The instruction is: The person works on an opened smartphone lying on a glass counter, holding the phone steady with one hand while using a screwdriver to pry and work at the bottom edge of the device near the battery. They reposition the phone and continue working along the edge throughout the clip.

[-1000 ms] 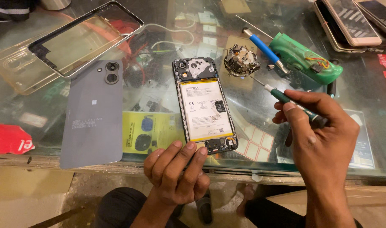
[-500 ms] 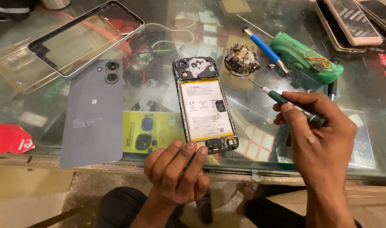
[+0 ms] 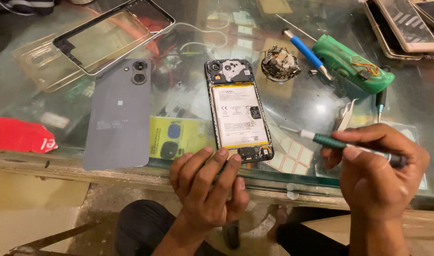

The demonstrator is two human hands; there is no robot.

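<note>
Glass counter top (image 3: 316,106), scuffed and reflective, so cartons and stickers on the shelf beneath show through and blur with what lies on top; hard to sort one layer from the other. Opened smartphone (image 3: 238,116), back off, lies face down near the front edge, pale battery exposed; its lower end touches the fingertips of the left hand (image 3: 207,187), which lies flat and loose, fingers together, gripping nothing. Right hand (image 3: 378,175) closed around a green-handled precision screwdriver (image 3: 338,142), tip pointing left, just beside the phone's lower right corner, not touching it; rear of the handle hidden inside the fist. Grey back cover (image 3: 118,116) well to the left, camera rings up. Clear screen frame (image 3: 113,34) above it, overlapping a transparent case (image 3: 32,61) whose outline is faint. Small tangled metal part (image 3: 280,61) beyond the phone; cannot tell what it is. Blue-handled screwdriver (image 3: 304,50) beside a green tool body (image 3: 352,68) with loose wires. Two phones (image 3: 402,26) cut off at the top right corner. Red packet (image 3: 20,137) cut off at the left. Worn wooden counter edge (image 3: 107,170) in front; the person's dark-clad knees below, floor dim.
</note>
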